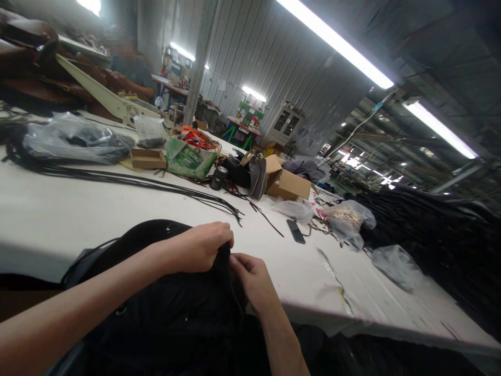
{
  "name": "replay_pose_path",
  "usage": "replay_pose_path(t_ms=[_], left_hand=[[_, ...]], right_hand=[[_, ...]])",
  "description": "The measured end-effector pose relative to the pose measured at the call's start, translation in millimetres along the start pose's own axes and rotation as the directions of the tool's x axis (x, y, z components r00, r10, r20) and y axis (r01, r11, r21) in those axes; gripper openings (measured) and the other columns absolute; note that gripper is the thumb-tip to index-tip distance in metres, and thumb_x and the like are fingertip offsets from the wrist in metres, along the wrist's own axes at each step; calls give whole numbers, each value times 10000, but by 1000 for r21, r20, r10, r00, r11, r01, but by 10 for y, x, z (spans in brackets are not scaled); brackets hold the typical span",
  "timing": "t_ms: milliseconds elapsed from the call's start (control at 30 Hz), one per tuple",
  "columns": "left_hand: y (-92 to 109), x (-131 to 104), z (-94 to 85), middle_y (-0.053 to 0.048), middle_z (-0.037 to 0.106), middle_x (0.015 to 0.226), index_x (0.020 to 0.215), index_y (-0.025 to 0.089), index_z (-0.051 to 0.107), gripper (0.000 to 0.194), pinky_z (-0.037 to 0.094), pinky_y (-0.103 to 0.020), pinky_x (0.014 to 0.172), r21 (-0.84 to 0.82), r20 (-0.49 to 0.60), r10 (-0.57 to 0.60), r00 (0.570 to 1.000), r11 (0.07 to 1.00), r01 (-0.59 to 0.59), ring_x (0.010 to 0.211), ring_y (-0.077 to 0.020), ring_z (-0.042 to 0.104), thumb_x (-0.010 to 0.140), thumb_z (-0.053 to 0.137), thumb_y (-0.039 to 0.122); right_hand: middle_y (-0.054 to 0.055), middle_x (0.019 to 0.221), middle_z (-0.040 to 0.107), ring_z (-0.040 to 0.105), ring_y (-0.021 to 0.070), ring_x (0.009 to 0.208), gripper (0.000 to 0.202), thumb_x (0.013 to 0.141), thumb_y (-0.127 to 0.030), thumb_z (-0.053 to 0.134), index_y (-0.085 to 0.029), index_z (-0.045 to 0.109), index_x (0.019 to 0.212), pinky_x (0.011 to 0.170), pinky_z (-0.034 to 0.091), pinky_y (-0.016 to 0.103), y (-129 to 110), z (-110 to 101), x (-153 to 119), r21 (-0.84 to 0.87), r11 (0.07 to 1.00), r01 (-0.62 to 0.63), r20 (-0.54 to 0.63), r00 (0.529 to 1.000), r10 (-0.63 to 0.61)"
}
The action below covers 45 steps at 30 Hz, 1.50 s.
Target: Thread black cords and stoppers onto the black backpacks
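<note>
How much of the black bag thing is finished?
Done: the black fabric piece already shows a metal eyelet near its top. In hand: left hand and right hand pinch its edge. Left: a bundle of black cords lies loose on the table.

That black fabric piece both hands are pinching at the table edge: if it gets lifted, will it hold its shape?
Probably not: the black fabric drapes limply over the table edge. The left hand and right hand bunch it easily, so it looks soft, likely to sag.

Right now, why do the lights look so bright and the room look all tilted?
Head view: the ceiling tube lights glare to pure white; the wide lens tilts and bends the wall and table; the black bag in both hands shows little detail; far corners are dim.
</note>
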<state>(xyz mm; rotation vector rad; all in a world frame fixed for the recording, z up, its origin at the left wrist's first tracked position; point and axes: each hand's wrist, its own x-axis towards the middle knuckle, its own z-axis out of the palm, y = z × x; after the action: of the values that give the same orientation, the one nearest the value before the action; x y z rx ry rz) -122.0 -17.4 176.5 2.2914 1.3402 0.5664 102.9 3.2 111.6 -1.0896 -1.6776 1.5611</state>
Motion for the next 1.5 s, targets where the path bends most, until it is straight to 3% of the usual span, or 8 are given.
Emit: replay_pose_path(t_ms=[333, 500, 633, 733, 867, 1033, 1233, 1500], left_hand=[[-4, 64, 179, -72, 687, 1095, 1084, 188, 681, 321, 483, -415, 869, 144, -148, 25, 989, 990, -4, 1006, -273, 645, 872, 618, -45], [-57, -30, 287, -79, 645, 964, 923, 185, 619, 174, 438, -463, 808, 580, -340, 260, 904, 814, -17, 894, -297, 589, 989, 613, 25], [15, -181, 436, -132, 689, 1150, 1107, 137, 670, 102, 472, -469, 914, 607, -438, 313, 843, 795, 21, 1059, -319, 622, 1040, 621, 78], [179, -281, 572, -192, 615, 1524, 1492, 116, 559, 399, 409, -494, 1171, 501, -558, 265, 786, 863, 64, 1431, -340, 532, 1095, 538, 83], [335, -352, 784, -124, 705, 1312, 1313, 206, 624, 229, 518, -446, 1075, 5, -688, -56, 724, 997, 82, 1225, -276, 651, 1116, 524, 145], [231, -391, 1033, -92, 761, 1205, 1214, 217, 706, 217, 619, -448, 1020, -726, -419, -603, 679, 672, 149, 1118, -266, 748, 1036, 657, 332], [254, -372, 1115, -108, 794, 1266, 1233, 192, 752, 298, 603, -474, 1154, -869, -267, -569, 778, 491, 61, 1209, -282, 771, 981, 703, 343], [293, -356, 1156, -110, 789, 1302, 1305, 197, 745, 354, 639, -452, 1109, -854, -297, -562, 772, 518, 49, 1188, -269, 783, 977, 707, 325]], right_hand=[[24, 738, 719, 527, 151, 630, 240, 852, -312, 744, -149, 887, 955, 571, 353, 282, -304, -24, -68, -312, 949, 52, -128, 987, -97], [-8, 737, 687, 545, 137, 665, 198, 881, -185, 664, -189, 861, 897, 636, 401, 286, -457, -58, -128, -574, 759, 307, -110, 890, -443], [7, 792, 707, 541, 147, 689, 185, 968, -283, 710, -191, 870, 971, 634, 405, 290, -440, -132, -174, -470, 845, 257, -74, 942, -328], [46, 915, 770, 587, 173, 757, 330, 1019, -472, 747, -195, 887, 1131, 678, 441, 298, -339, -271, -164, -289, 944, 159, -14, 985, -170], [75, 980, 795, 499, 142, 670, 463, 969, -579, 807, -207, 878, 1235, 600, 360, 289, -148, -442, -85, -121, 992, 31, -42, 998, -36], [110, 970, 827, 593, 181, 713, 483, 896, -568, 871, -174, 876, 1176, 620, 406, 298, -19, -441, -6, -128, 991, 28, -137, 990, -46], [73, 848, 781, 612, 188, 720, 411, 912, -544, 858, -170, 868, 1083, 680, 481, 318, -40, -281, -25, -112, 990, 80, -139, 986, -96], [56, 828, 749, 605, 177, 697, 401, 928, -548, 867, -171, 856, 1065, 653, 486, 296, 30, -88, -49, 12, 998, 57, -178, 983, -54]])
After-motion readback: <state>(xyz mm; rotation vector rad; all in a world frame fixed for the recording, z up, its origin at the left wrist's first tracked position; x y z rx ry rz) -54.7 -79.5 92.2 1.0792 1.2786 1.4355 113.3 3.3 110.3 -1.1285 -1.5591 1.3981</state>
